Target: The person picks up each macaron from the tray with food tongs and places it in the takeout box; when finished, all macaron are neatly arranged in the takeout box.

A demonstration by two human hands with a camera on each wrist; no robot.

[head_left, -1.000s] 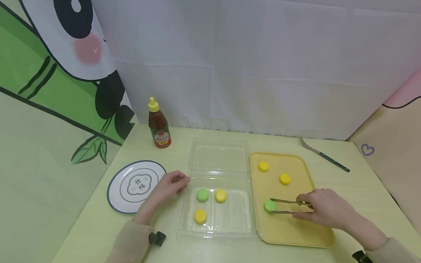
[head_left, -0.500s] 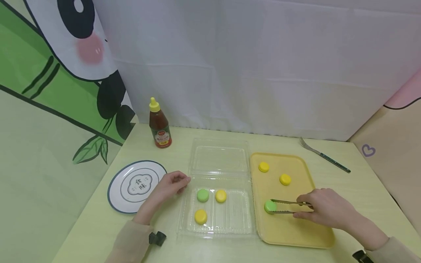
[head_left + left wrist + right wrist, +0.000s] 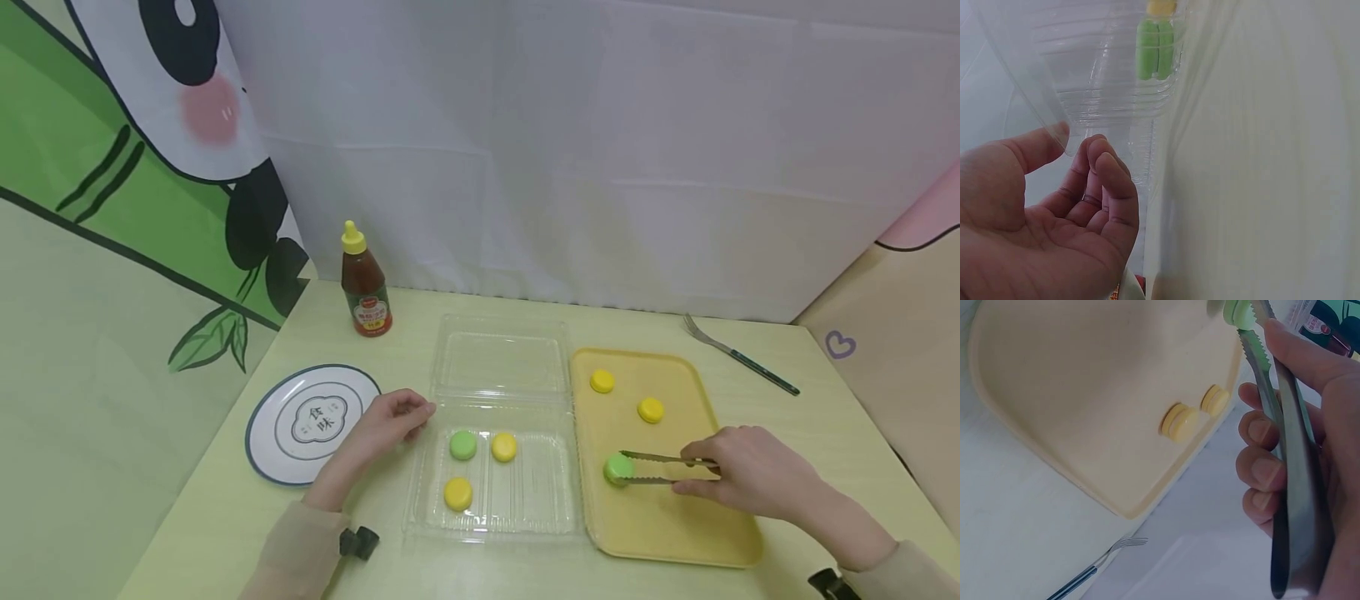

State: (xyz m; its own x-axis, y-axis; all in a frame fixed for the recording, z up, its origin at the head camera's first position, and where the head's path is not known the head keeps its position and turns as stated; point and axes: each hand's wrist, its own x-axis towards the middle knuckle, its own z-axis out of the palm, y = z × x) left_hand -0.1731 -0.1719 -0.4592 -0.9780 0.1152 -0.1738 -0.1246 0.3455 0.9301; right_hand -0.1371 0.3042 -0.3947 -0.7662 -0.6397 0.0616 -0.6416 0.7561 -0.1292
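My left hand [image 3: 388, 423] pinches the left edge of a clear hinged plastic container [image 3: 528, 500], thumb and fingertips meeting at its rim in the left wrist view. A green macaron [image 3: 462, 445] and two yellow macarons, one at the right [image 3: 504, 447] and one nearer me [image 3: 457, 494], lie inside; the lid is folded back. My right hand [image 3: 753, 471] grips metal tongs [image 3: 1300, 506] with serrated ends. Their tips clasp another green macaron [image 3: 617, 470] over the left side of the yellow tray [image 3: 675, 537]. In the right wrist view its shadow falls apart from it.
Two yellow macarons, one farther back [image 3: 602, 381] and one to its right [image 3: 651, 410], sit on the tray. A fork [image 3: 742, 358] lies behind it at the right. A patterned plate [image 3: 273, 454] and a sauce bottle [image 3: 367, 300] stand at the left.
In the last half second the tongs and the green macaron have shifted slightly, up and to the right in the head view. My left hand stays at the container's edge.
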